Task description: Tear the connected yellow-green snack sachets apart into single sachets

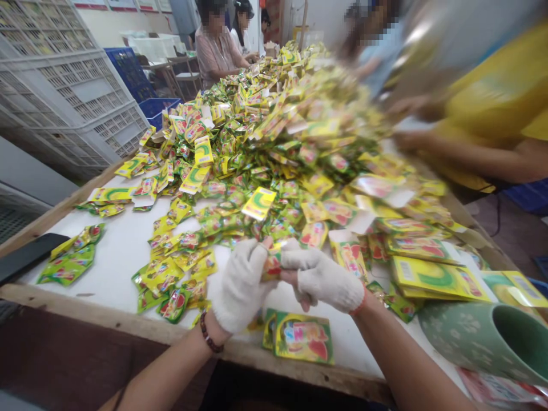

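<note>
In white gloves with bare fingertips, my left hand (243, 285) and my right hand (324, 277) meet over the near part of the table. Both are closed on a small red and yellow printed packet (273, 264), mostly hidden by the fingers; whether it is a sachet or a small box I cannot tell. Just below them lie flat yellow-green printed cartons (303, 338), overlapping at the table's edge. Loose green and yellow sachets (173, 277) are heaped left of my left hand. Beyond my right hand is an open-flapped carton (349, 257).
A large mound of sachets and cartons (257, 142) covers the table's far part. Stacked flat cartons (436, 277) and a tilted green flowered cup (458, 337) are at right. White crates (68, 85) stand left. Several people work around the table, one in yellow (500, 103).
</note>
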The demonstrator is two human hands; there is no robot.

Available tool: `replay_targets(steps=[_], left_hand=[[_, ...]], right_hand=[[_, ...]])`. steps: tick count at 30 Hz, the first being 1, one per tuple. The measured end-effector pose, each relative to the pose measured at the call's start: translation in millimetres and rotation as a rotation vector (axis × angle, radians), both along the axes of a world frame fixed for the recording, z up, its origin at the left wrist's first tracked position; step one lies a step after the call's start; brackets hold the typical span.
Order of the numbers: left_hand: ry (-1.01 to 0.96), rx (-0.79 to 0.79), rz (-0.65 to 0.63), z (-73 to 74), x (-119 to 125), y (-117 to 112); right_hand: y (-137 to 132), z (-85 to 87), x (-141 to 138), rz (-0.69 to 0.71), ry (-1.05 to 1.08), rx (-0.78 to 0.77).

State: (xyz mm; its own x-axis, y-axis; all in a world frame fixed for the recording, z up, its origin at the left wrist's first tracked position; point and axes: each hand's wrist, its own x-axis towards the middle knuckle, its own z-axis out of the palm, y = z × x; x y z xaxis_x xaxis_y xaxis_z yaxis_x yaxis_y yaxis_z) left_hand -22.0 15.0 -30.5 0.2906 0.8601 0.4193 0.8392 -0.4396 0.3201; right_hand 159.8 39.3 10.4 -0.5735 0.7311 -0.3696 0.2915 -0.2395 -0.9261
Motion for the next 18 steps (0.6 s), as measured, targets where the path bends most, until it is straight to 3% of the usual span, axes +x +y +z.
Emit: replay_targets(steps=[5, 8, 10, 14, 18], left_hand=[[-0.427, -0.439, -0.059, 4.2, 0.1, -0.3], [-0.894, -0.661, -0.062, 6.8, -2.3, 3.5], [-1.126, -0.713, -0.104, 8.4, -2.2, 5.4], [-1.172, -0.749, -0.159, 8.2, -3.7, 6.4], [-1.003, -0.750, -0.193, 4.5, -13.2, 8.5]], right_hand=[[-0.3, -15.0, -8.7, -0.157, -0.087, 0.377], [0.3, -21.3, -9.8, -0.450, -0.055, 0.538], [1.0, -22.8, -10.1, -0.589, 0.014, 0.514], [2.1, -22.9, -11.3, -0.526, 0.202, 0.292], [1.0, -20.7, -12.1, -0.468, 0.108, 0.264]])
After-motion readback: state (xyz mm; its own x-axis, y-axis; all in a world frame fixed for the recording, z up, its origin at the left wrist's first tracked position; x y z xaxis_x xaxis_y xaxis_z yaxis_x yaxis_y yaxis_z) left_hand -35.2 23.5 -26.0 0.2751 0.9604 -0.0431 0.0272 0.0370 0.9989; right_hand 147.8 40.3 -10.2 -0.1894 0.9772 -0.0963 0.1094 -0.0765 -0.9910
